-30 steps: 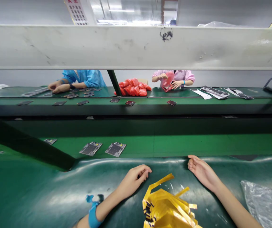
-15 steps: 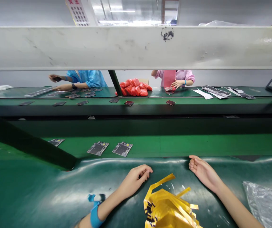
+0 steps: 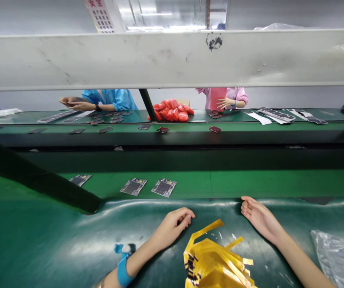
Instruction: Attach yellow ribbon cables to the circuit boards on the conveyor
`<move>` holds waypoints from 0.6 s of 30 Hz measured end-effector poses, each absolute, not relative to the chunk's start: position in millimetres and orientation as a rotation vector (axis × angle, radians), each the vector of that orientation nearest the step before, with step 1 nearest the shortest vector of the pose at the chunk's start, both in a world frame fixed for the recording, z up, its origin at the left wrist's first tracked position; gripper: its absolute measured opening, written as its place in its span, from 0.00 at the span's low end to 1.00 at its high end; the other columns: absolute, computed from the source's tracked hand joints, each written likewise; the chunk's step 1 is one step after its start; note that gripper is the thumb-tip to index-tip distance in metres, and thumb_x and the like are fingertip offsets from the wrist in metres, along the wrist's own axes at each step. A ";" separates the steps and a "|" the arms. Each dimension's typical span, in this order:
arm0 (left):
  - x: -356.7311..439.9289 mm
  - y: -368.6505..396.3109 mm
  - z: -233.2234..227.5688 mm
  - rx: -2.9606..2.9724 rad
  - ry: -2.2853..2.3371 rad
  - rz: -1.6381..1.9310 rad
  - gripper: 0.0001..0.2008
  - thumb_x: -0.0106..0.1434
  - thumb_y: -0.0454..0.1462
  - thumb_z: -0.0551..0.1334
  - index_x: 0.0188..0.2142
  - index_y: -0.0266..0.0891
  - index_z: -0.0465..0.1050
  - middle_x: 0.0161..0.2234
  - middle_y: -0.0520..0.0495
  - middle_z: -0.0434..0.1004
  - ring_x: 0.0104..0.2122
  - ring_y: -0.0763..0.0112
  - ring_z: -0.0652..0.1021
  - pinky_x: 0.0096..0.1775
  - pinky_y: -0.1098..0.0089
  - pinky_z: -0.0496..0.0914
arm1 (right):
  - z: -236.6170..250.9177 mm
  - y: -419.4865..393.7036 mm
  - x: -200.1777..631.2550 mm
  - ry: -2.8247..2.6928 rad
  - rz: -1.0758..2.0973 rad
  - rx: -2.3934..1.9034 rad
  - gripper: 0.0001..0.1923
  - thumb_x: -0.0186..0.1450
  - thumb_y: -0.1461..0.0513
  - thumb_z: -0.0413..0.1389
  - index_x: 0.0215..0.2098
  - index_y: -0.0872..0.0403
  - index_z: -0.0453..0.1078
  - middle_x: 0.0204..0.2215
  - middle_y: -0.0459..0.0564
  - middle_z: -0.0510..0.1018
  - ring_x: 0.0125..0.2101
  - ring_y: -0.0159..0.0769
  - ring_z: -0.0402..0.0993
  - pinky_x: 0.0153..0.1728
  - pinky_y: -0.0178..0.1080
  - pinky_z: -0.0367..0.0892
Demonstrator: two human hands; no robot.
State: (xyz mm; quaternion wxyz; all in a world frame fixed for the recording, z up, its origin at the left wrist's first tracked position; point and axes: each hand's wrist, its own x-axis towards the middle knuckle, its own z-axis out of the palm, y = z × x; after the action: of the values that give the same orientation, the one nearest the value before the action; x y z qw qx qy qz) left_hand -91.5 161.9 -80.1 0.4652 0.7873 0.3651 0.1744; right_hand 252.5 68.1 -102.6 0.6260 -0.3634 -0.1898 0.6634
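My left hand (image 3: 174, 226) rests on the dark green work surface (image 3: 69, 240), its fingers loosely bent, with a gap between thumb and forefinger and nothing between them. A blue strap (image 3: 124, 271) is around that wrist. At the surface's far edge lies my right hand (image 3: 258, 219), with the forefinger stretched out, the other fingers loosely curled and nothing seen in it. Between my forearms is a bundle of yellow tape strips (image 3: 216, 262), touched by neither hand. Beyond the left hand, a circuit board (image 3: 163, 187) and another circuit board (image 3: 133, 187) lie on the green belt (image 3: 250, 184).
Clear plastic film (image 3: 338, 256) lies at the right. A dark slanted post (image 3: 39, 178) stands at left; a white beam (image 3: 159, 60) crosses overhead. Opposite, two co-workers' hands (image 3: 80, 105) (image 3: 226, 103) are near boards, with red bundles (image 3: 172, 111) between them.
The circuit boards on the near belt have shifted right. My hands keep their places over the work surface. Opposite, the blue-sleeved co-worker's hands have come together.
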 end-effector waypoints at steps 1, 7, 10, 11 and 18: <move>-91.4 161.7 -79.8 1.933 0.897 0.429 0.15 0.73 0.43 0.52 0.44 0.39 0.75 0.34 0.47 0.77 0.32 0.69 0.76 0.35 0.72 0.69 | -102.4 68.2 252.4 -0.436 1.521 -0.835 0.13 0.62 0.60 0.67 0.44 0.55 0.80 0.31 0.49 0.79 0.36 0.34 0.75 0.41 0.35 0.72; -91.3 160.9 -77.9 1.937 0.902 0.422 0.16 0.73 0.44 0.52 0.44 0.39 0.75 0.34 0.46 0.77 0.32 0.68 0.76 0.35 0.72 0.69 | -101.3 68.1 251.7 -0.436 1.519 -0.842 0.13 0.62 0.60 0.67 0.44 0.55 0.80 0.31 0.49 0.79 0.35 0.34 0.75 0.41 0.35 0.71; -91.0 161.1 -77.4 1.934 0.902 0.424 0.15 0.73 0.43 0.52 0.44 0.39 0.75 0.34 0.47 0.77 0.32 0.68 0.76 0.35 0.72 0.69 | -100.7 68.1 251.7 -0.432 1.517 -0.847 0.13 0.61 0.59 0.68 0.44 0.55 0.80 0.31 0.49 0.79 0.35 0.34 0.75 0.40 0.35 0.71; -90.9 161.2 -77.5 1.932 0.901 0.424 0.15 0.73 0.43 0.52 0.44 0.39 0.75 0.34 0.47 0.77 0.31 0.68 0.76 0.35 0.72 0.69 | -100.6 68.1 251.7 -0.432 1.516 -0.848 0.14 0.61 0.59 0.68 0.44 0.55 0.80 0.31 0.49 0.79 0.35 0.34 0.75 0.40 0.35 0.71; -92.7 161.7 -81.1 1.929 0.894 0.420 0.14 0.73 0.42 0.52 0.44 0.39 0.75 0.34 0.47 0.77 0.32 0.69 0.76 0.35 0.72 0.68 | -101.9 68.2 252.5 -0.440 1.517 -0.851 0.12 0.62 0.60 0.67 0.44 0.54 0.80 0.31 0.49 0.79 0.35 0.35 0.74 0.41 0.36 0.71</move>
State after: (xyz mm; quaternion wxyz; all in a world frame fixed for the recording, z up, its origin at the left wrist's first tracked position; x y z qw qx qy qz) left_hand -92.7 161.7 -81.1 0.4683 0.7864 0.3646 0.1713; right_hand 252.5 68.2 -101.9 0.6241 -0.3706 -0.1915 0.6607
